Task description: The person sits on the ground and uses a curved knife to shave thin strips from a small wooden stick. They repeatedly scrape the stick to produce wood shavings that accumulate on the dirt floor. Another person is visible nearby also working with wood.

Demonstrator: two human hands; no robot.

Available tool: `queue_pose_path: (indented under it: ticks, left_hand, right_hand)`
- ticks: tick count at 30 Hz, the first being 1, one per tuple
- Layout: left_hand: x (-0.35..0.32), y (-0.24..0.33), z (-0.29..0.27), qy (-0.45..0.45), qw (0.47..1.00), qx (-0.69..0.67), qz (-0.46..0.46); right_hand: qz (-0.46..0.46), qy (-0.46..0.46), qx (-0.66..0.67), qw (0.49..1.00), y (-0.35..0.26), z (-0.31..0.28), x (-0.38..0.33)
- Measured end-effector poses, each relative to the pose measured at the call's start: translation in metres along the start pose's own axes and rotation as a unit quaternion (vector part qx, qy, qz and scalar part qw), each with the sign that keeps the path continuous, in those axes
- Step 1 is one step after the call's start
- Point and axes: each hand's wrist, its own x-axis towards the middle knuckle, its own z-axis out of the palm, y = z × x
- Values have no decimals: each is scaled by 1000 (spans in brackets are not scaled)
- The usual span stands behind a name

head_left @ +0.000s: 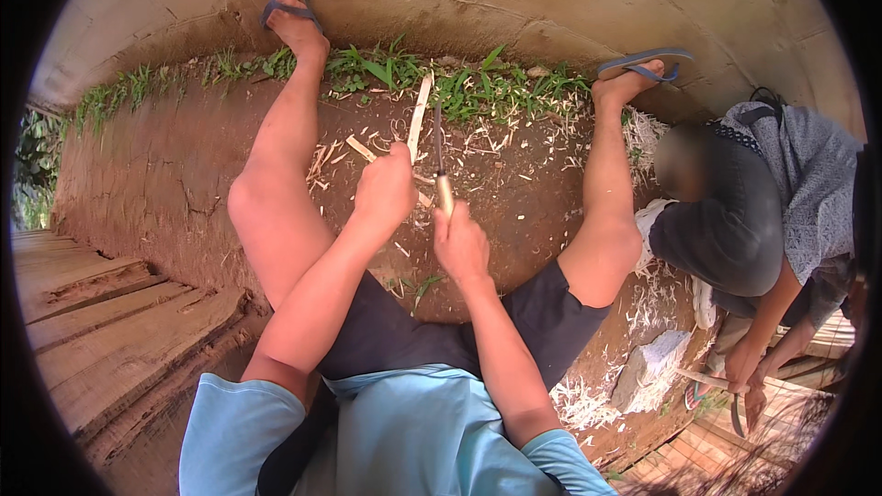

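Observation:
My left hand (386,186) is closed around the lower end of a pale, flat wooden strip (420,118), which points up toward the wall. In my right hand (462,243) is a knife (440,149), gripped by its light handle, its narrow dark blade pointing away from me. The blade stands just right of the strip, with a small gap between them. Both hands are held over the bare earth between my spread legs. Another pale wood piece (360,148) shows just beyond my left hand; whether my hand touches it I cannot tell.
Wood shavings (487,142) litter the earth and grass below a block wall (551,0). Rough planks (119,331) lie at the left. Close on the right, a bent-over person (735,211) holds a strip and a curved blade (738,415), near a shaving-covered stone (648,372).

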Motion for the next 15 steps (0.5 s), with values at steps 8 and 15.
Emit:
queue_pose_path:
  ticks: [8, 15]
  left_hand:
    - [-1, 1, 0, 4, 1000, 5, 6]
    - [0, -2, -1, 10, 1000, 15, -4]
  right_hand:
    - [16, 100, 74, 992, 18, 14, -5]
    - [-106, 199, 208, 952, -20, -34, -9]
